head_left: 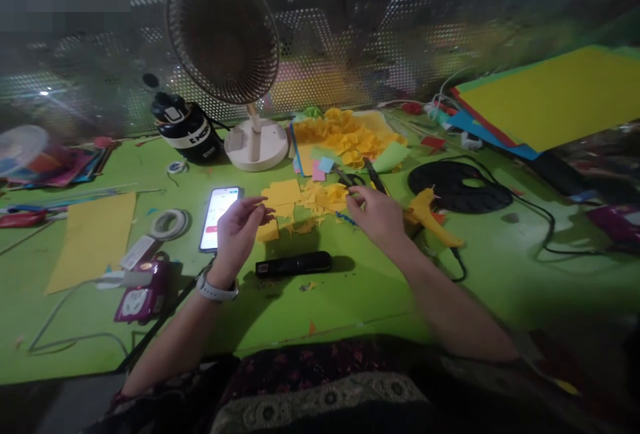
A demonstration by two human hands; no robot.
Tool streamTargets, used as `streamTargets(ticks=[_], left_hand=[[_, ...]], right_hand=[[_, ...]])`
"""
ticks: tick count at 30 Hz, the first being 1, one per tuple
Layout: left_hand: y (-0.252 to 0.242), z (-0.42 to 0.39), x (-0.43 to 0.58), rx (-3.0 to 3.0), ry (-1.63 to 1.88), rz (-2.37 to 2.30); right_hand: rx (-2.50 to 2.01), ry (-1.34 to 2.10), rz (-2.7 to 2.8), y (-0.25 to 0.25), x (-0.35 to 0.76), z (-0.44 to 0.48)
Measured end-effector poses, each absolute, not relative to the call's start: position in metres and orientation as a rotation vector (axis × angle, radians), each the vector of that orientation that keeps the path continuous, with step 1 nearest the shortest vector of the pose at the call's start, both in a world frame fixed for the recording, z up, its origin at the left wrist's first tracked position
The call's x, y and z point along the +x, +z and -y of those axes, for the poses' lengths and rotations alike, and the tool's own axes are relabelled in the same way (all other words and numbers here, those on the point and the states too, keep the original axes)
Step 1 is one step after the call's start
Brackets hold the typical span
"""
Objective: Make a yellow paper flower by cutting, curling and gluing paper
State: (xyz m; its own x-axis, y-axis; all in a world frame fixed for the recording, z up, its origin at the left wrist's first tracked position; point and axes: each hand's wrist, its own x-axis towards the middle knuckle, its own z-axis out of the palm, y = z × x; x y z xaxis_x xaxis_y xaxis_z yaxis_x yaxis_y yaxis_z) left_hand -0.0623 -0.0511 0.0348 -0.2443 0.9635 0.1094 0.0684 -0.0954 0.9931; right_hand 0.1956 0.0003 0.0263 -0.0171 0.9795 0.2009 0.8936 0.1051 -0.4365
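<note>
Crumpled yellow paper [334, 193] lies just left of the right hand [377, 215], farther from the left hand [241, 224]; whether either grip holds something cannot be told.

The camera sits on the person's head. It looks forward and down, over the left hand [237, 231] and the right hand [375, 214], from close by. It sees the green table [370, 307] all around the hands, a fan [223, 34] and a wall with holes [345, 54] past them, and the person's clothes [325, 377] on the near side of them.
</note>
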Motion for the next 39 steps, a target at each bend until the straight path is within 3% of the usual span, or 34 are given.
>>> streamTargets(ticks=[15, 22, 25, 33, 39], left_hand=[[0.031, 0.04, -0.083, 1.349, 1.402, -1.523], [0.03, 0.046, -0.092, 2.044, 0.633, -1.946], [0.025, 0.047, -0.093, 2.12, 0.497, -1.93], [0.01, 0.041, -0.097, 2.069, 0.651, -1.821], [0.012, 0.041, -0.095, 2.085, 0.659, -1.819]], right_hand=[[-1.662, 0.341, 2.073, 0.038, 0.196, 0.012], [-1.751, 0.355, 2.199, 0.044, 0.206, 0.008], [-1.79, 0.359, 2.295, 0.048, 0.212, 0.005], [-1.592, 0.591, 2.383, 0.062, 0.214, 0.015], [-1.688, 0.158, 2.033, 0.071, 0.24, 0.008]])
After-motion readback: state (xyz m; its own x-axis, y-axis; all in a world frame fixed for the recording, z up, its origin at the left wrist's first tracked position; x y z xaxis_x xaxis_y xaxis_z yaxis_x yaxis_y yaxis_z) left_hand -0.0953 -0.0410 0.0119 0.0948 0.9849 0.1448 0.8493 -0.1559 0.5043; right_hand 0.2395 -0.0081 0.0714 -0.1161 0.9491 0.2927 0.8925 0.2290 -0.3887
